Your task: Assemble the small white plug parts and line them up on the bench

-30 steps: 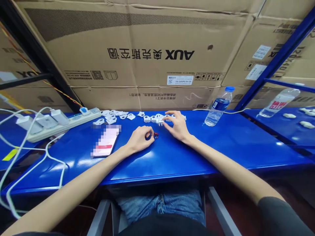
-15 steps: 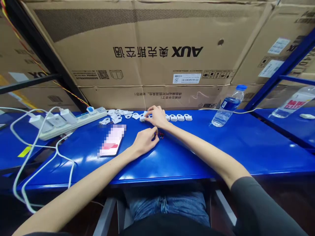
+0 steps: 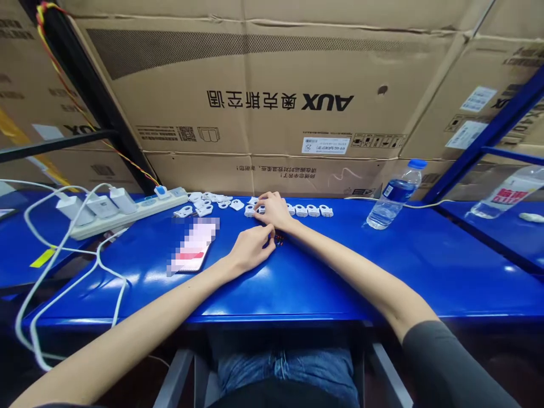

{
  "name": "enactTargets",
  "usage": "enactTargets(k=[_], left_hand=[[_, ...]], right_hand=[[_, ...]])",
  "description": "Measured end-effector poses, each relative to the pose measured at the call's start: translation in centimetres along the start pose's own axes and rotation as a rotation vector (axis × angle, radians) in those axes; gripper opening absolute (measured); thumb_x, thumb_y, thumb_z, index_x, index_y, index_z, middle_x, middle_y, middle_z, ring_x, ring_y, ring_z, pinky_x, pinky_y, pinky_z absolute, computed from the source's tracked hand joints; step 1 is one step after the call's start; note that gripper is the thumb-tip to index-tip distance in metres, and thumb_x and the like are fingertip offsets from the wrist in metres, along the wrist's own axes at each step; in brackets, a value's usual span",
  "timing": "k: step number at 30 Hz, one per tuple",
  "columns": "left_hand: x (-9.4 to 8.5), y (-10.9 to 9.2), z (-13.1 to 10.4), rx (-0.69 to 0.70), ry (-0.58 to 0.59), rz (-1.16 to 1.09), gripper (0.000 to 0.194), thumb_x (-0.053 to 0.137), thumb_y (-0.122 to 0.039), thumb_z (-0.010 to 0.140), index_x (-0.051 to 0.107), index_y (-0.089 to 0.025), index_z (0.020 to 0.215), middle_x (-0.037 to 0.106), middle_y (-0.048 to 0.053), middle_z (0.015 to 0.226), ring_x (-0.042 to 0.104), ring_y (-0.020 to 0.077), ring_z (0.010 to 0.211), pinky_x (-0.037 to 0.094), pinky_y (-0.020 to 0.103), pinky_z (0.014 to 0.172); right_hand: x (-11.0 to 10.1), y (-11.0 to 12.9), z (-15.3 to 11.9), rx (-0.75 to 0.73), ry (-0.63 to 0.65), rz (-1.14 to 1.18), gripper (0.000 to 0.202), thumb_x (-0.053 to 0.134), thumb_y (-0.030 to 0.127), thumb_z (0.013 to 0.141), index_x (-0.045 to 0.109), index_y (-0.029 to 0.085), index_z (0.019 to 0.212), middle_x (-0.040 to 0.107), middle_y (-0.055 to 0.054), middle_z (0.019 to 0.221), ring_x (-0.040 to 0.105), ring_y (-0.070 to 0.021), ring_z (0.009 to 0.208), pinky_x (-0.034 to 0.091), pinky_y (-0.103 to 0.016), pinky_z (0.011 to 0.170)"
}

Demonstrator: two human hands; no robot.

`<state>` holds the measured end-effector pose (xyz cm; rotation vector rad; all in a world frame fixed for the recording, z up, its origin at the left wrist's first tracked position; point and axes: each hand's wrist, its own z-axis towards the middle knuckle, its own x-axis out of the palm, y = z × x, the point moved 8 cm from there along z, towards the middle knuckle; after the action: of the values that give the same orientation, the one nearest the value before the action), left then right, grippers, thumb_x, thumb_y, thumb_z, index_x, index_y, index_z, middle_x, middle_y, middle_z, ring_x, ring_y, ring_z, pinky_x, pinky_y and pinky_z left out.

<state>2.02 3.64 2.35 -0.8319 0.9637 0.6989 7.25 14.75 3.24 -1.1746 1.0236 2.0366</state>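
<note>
Over a row of white plugs with ring-shaped handles (image 3: 313, 211), my right hand (image 3: 274, 211) bends its fingers down onto one white plug (image 3: 260, 210), partly hidden beneath them. Just left of these fingertips stands another plug (image 3: 249, 211) of the row. My left hand (image 3: 252, 248) rests nearer to me on the blue table, thumb and fingertips pinched together; whatever is between them is too small to make out. Beside its fingertips lie small dark and orange pieces (image 3: 279, 240), partly under my right wrist. Loose white plugs (image 3: 204, 210) lie in a heap to the left.
A phone (image 3: 193, 249) lies left of my left hand. Farther left are a power strip (image 3: 140, 211) with chargers and trailing white cables (image 3: 98, 255). A water bottle (image 3: 393, 195) stands to the right. Large cardboard boxes (image 3: 272, 62) form the back wall.
The camera view has tilted slightly, so everything sits a little lower in the picture. Both hands stay in nearly the same place, with the right fingers drawn slightly off the leftmost plug of the row.
</note>
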Motion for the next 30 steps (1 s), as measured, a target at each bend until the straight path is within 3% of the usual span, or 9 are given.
enactTargets(k=[6, 9, 11, 15, 18, 21, 24, 30], left_hand=[[-0.7, 0.6, 0.0, -0.065, -0.093, 0.026, 0.014, 0.05, -0.022, 0.096, 0.064, -0.02, 0.096, 0.064, 0.002, 0.081, 0.062, 0.0197, 0.076, 0.044, 0.031, 0.069], [-1.5, 0.8, -0.1, -0.128, -0.168, 0.014, 0.02, 0.052, -0.034, 0.1, 0.065, -0.019, 0.105, 0.07, 0.006, 0.096, 0.066, 0.0235, 0.094, 0.05, 0.036, 0.084], [-1.9, 0.7, -0.5, -0.171, -0.186, 0.012, 0.035, 0.053, -0.045, 0.101, 0.064, -0.018, 0.121, 0.071, 0.011, 0.118, 0.065, 0.0277, 0.113, 0.05, 0.043, 0.098], [-1.0, 0.1, -2.4, -0.218, -0.067, 0.061, 0.067, 0.048, -0.062, 0.1, 0.049, -0.02, 0.152, 0.051, 0.014, 0.158, 0.043, 0.0332, 0.149, 0.035, 0.056, 0.122], [-0.2, -0.2, -4.5, -0.274, 0.051, 0.126, 0.084, 0.041, -0.074, 0.098, 0.037, -0.021, 0.162, 0.031, 0.014, 0.171, 0.02, 0.0359, 0.161, 0.019, 0.064, 0.128], [-0.5, -0.4, -5.6, -0.323, 0.113, 0.137, 0.088, 0.034, -0.078, 0.097, 0.031, -0.022, 0.166, 0.024, 0.013, 0.173, 0.013, 0.0361, 0.163, 0.014, 0.068, 0.128], [-1.4, -0.6, -5.3, -0.338, 0.148, 0.082, 0.084, 0.029, -0.076, 0.099, 0.031, -0.025, 0.166, 0.025, 0.011, 0.173, 0.013, 0.034, 0.163, 0.012, 0.069, 0.128], [-2.1, -0.3, -4.6, -0.364, 0.102, -0.088, 0.084, 0.036, -0.077, 0.097, 0.036, -0.027, 0.164, 0.03, 0.013, 0.171, 0.014, 0.0366, 0.162, 0.01, 0.071, 0.126]], right_hand=[[-3.3, -0.8, -3.4, -0.01, -0.121, -0.011, 0.027, 0.061, 0.035, 0.097, 0.074, 0.024, 0.119, 0.062, -0.009, 0.139, 0.048, -0.0289, 0.131, 0.043, -0.046, 0.107], [-4.9, -2.0, -7.2, 0.019, -0.134, -0.015, 0.036, 0.053, 0.036, 0.102, 0.068, 0.021, 0.131, 0.061, -0.012, 0.142, 0.051, -0.0289, 0.131, 0.044, -0.046, 0.109], [-5.5, -2.6, -10.2, 0.042, -0.105, -0.012, 0.044, 0.05, 0.04, 0.104, 0.061, 0.019, 0.141, 0.056, -0.014, 0.15, 0.049, -0.0296, 0.138, 0.042, -0.047, 0.114], [-5.3, -3.1, -16.1, 0.15, 0.063, -0.078, 0.071, 0.043, 0.061, 0.104, 0.044, 0.015, 0.158, 0.041, -0.016, 0.165, 0.034, -0.0331, 0.154, 0.028, -0.056, 0.126], [-4.9, -2.6, -19.2, 0.2, 0.195, -0.123, 0.087, 0.033, 0.073, 0.102, 0.032, 0.014, 0.165, 0.026, -0.014, 0.172, 0.017, -0.0333, 0.162, 0.014, -0.061, 0.13], [-5.3, -1.7, -20.2, 0.223, 0.242, -0.114, 0.092, 0.026, 0.078, 0.1, 0.025, 0.014, 0.167, 0.02, -0.012, 0.174, 0.01, -0.0317, 0.163, 0.007, -0.061, 0.131], [-6.2, -1.4, -19.8, 0.264, 0.228, -0.049, 0.092, 0.023, 0.079, 0.1, 0.021, 0.017, 0.168, 0.016, -0.01, 0.175, 0.008, -0.0304, 0.164, 0.007, -0.062, 0.131], [-7.3, -2.4, -19.1, 0.37, 0.169, 0.07, 0.088, 0.028, 0.08, 0.099, 0.026, 0.024, 0.167, 0.021, -0.007, 0.174, 0.011, -0.0311, 0.163, 0.006, -0.065, 0.13]])
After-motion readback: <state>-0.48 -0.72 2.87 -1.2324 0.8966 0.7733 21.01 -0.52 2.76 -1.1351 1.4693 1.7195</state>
